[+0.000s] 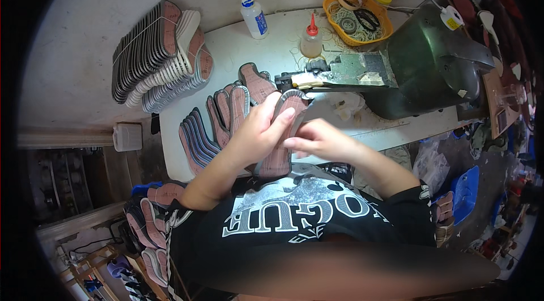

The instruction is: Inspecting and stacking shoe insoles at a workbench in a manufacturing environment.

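Note:
In front of my chest I hold a pinkish-brown shoe insole with a dark edge, its rounded upper end close to the machine's arm. My left hand is closed round its side, the thumb lying across the face. From the other side my right hand grips the insole's edge, its fingers bent and partly hidden. Just beyond my left hand, several similar insoles lean on the white table. The machine's narrow arm reaches in from the right above the table.
Tied stacks of insoles stand at the far left. A white bottle, a red-tipped squeeze bottle and an orange basket of cords line the back. The dark green machine body fills the right side. More insoles are stacked low at left.

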Demonstrator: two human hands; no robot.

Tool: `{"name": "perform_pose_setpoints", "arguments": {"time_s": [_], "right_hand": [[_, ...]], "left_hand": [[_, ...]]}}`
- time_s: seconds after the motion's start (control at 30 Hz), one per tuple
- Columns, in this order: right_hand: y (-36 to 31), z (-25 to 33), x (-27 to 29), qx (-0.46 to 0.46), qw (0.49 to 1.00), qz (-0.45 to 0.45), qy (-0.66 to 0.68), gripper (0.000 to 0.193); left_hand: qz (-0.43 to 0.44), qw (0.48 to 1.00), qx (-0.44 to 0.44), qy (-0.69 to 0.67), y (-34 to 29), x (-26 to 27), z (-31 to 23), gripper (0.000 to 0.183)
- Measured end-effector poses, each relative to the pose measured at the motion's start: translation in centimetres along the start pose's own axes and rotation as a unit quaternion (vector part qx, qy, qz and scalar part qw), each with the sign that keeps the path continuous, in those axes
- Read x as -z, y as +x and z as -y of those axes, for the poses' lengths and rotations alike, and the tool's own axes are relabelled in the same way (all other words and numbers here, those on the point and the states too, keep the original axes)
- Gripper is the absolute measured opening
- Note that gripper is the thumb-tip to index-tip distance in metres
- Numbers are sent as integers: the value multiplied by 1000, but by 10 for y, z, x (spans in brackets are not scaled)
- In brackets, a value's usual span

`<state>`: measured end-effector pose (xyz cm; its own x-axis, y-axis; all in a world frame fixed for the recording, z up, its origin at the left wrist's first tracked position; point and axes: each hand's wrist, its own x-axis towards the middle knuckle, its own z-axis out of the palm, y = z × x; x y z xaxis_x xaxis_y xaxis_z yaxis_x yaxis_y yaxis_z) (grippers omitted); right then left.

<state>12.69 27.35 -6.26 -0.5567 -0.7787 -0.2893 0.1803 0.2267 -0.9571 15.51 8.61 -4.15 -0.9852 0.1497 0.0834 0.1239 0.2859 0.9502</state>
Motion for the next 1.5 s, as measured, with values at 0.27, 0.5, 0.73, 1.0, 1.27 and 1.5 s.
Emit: {"name": "perform_pose_setpoints", "arguments": {"time_s": [0.27, 0.5, 0.73, 1.0, 1.27, 1.5], "right_hand": [[27, -14, -26, 12, 969, -80, 233, 45], [14, 3, 6, -72, 989, 21, 131, 47], [15, 13, 18, -118, 974, 36, 191, 46], [20, 22, 47, -129, 972, 36, 193, 36], [-14, 15, 20, -53, 975, -86, 197, 32], [6, 35, 6, -21, 992, -86, -88, 32]], "left_hand": [[48, 981, 131, 136, 44, 21, 9, 26], [150, 947, 265, -106, 50, 24, 16, 40], [201, 929, 296, -93, 72, 29, 9, 40], [184, 914, 351, -83, 87, 29, 0, 43], [137, 930, 340, -42, 97, 28, 6, 42], [94, 952, 290, -2, 90, 44, 14, 39]]}}
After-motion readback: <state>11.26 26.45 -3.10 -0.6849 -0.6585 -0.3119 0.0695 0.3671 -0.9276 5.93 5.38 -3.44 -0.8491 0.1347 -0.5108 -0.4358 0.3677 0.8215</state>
